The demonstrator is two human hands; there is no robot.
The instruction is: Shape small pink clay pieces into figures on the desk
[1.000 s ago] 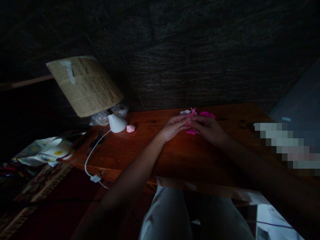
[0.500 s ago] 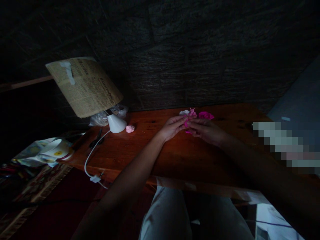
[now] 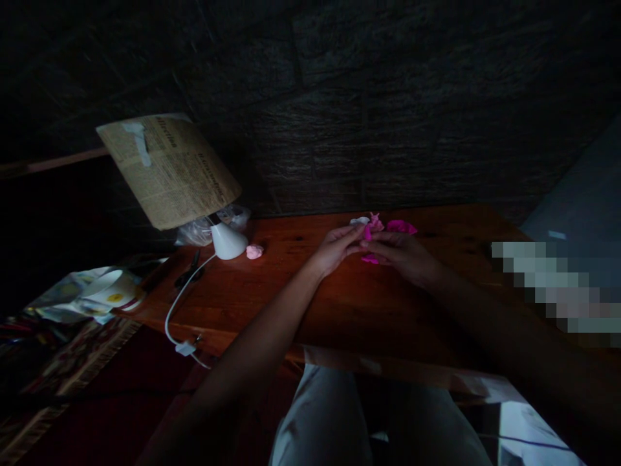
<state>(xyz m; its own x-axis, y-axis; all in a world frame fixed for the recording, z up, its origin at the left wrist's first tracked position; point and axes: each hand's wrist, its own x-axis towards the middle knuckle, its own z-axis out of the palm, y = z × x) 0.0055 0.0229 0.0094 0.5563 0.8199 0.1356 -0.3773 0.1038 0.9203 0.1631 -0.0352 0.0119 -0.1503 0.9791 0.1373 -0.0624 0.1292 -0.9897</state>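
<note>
Wooden desk was dim. Left hand and right hand both pinched a magenta piece; probably shaping, detail too dark. Next move, I'd judge, needed light, even pressure.

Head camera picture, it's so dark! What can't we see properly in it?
In the head view:
Magenta piece: full shape hidden by the fingers of the left hand and right hand.
White thing: seems partly behind the left hand; too small to name.
Plastic bag: partly behind the lamp.
Blocky patch: covers whatever is there.
Legs: cut off by the bottom edge.
</note>
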